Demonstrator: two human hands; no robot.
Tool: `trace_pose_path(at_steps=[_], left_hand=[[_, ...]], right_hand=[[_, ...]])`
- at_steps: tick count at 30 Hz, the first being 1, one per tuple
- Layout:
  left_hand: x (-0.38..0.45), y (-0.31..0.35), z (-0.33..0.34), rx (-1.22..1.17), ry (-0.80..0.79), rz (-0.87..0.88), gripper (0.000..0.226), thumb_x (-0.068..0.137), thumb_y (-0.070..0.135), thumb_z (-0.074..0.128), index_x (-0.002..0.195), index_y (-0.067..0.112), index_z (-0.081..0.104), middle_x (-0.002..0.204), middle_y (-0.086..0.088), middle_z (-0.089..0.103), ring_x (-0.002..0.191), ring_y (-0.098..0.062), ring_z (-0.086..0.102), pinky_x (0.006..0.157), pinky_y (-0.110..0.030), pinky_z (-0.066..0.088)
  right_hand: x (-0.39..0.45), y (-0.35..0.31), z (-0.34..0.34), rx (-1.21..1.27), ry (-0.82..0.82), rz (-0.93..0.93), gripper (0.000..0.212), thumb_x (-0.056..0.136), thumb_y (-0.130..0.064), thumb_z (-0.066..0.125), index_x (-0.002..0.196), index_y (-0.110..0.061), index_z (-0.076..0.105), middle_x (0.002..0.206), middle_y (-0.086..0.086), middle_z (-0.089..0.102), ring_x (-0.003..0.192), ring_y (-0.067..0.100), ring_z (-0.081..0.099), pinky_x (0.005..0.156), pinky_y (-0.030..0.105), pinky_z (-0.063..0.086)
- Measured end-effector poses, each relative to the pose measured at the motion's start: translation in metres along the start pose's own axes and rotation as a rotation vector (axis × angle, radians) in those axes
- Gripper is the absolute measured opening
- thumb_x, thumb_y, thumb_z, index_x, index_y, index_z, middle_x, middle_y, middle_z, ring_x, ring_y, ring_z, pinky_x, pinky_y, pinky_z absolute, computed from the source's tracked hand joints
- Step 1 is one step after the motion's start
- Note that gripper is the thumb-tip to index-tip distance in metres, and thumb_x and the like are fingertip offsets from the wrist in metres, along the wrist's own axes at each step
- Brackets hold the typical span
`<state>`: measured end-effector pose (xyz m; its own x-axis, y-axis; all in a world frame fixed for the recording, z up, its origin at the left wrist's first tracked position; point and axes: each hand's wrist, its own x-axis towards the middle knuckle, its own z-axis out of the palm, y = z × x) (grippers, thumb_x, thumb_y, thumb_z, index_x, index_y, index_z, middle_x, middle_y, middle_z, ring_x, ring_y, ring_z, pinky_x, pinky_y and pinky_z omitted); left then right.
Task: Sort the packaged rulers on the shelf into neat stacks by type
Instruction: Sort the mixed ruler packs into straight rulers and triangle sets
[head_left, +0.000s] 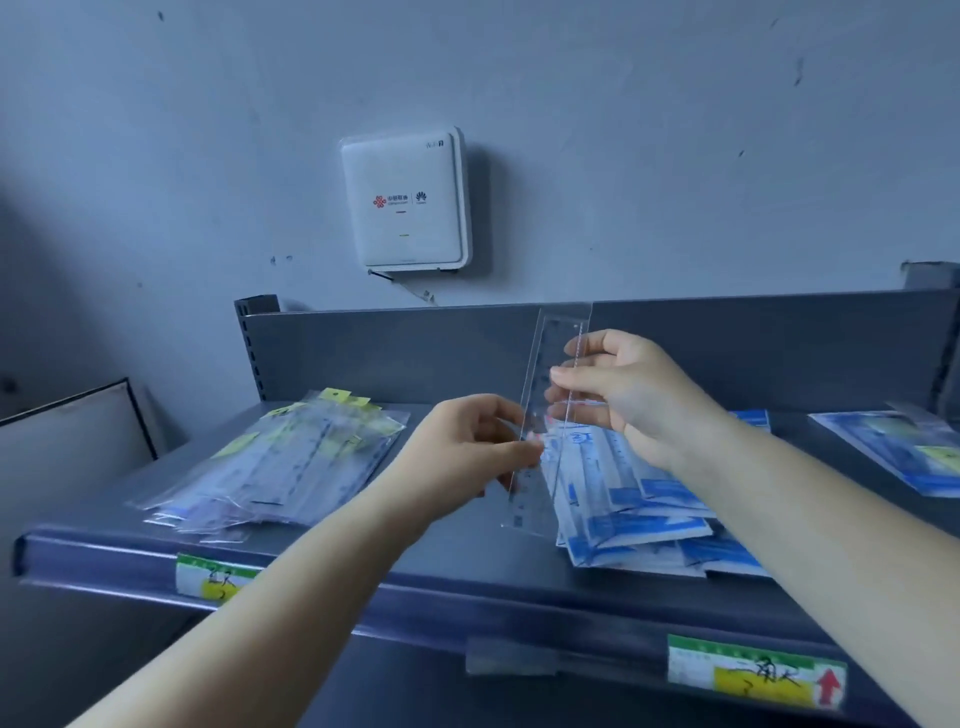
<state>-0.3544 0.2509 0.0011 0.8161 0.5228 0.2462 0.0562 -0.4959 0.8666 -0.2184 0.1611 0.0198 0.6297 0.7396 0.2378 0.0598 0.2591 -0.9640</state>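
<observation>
Hands first: your left hand pinches the clear packaged ruler low down, your right hand grips it higher, upright above the shelf. The slick sleeve could slip, I judge, landing on the blue-packaged pile at four o'clock instead of the clear stack at nine.

Single view only, head-mounted wide-angle, so no second view shared any part of the scene. It looked forward and slightly down at the grey shelf from close in front, with both forearms entering from the bottom edge and the back wall filling the upper half. Lens distortion bowed the shelf's front edge, and the white wall box sat just left of frame centre.
</observation>
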Motion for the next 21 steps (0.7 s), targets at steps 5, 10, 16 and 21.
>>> trace_pose_path(at_steps=[5,10,16,21], left_hand=[[-0.012,-0.025,-0.037,-0.108,0.026,-0.054,0.012,0.084,0.000,0.064,0.087,0.012,0.062,0.065,-0.002,0.066,0.049,-0.013,0.057,0.046,-0.022,0.040],[-0.025,-0.044,-0.073,-0.132,0.113,-0.062,0.014,0.083,-0.001,0.065,0.085,0.013,0.063,0.061,0.001,0.066,0.045,-0.010,0.057,0.042,-0.018,0.040],[-0.034,-0.072,-0.126,-0.078,0.177,-0.075,0.015,0.082,0.000,0.067,0.083,0.015,0.063,0.063,-0.003,0.063,0.046,-0.012,0.056,0.047,-0.023,0.040],[-0.029,-0.094,-0.173,-0.032,0.164,-0.053,0.012,0.081,0.005,0.068,0.088,0.013,0.063,0.062,0.000,0.063,0.045,-0.012,0.055,0.046,-0.024,0.041]], right_hand=[[0.009,0.007,0.043,-0.115,-0.046,-0.003,0.014,0.084,0.002,0.063,0.087,-0.008,0.053,0.083,0.010,0.056,0.062,0.015,0.054,0.050,0.023,0.056],[0.025,0.012,0.084,-0.126,-0.122,0.021,0.010,0.087,0.003,0.057,0.085,-0.007,0.055,0.078,0.008,0.055,0.058,0.015,0.052,0.051,0.023,0.056],[0.040,0.024,0.142,-0.136,-0.152,0.038,0.010,0.086,0.003,0.059,0.086,-0.006,0.055,0.078,0.008,0.055,0.059,0.016,0.052,0.053,0.024,0.057],[0.056,0.033,0.189,-0.154,-0.115,0.044,0.010,0.085,0.004,0.060,0.089,-0.004,0.056,0.077,0.008,0.056,0.058,0.015,0.054,0.050,0.022,0.055]])
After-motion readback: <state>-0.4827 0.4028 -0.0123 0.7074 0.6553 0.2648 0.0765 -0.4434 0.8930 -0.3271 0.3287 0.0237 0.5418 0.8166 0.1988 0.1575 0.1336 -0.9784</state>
